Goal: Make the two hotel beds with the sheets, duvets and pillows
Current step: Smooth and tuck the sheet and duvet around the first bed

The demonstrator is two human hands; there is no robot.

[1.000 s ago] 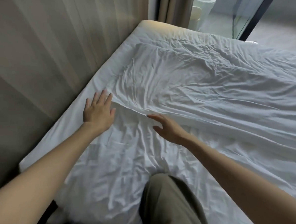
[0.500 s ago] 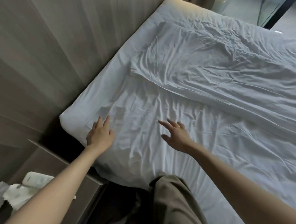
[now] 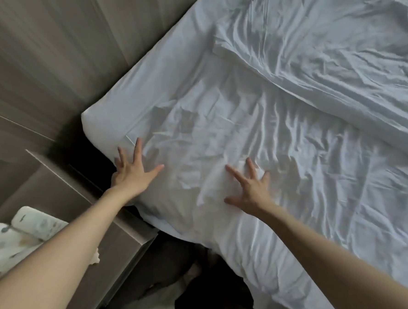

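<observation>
At far left, a white remote and a patterned cloth lie on the grey desk, which stands just beside the bed's corner below the panelled wall. My left hand lies flat with its fingers spread on the mattress edge near that corner. The wrinkled white sheet covers the mattress, and its wall-side edge runs up to the right. My right hand presses flat on it with fingers splayed. The duvet lies beyond, its near edge slanting down to the right.
</observation>
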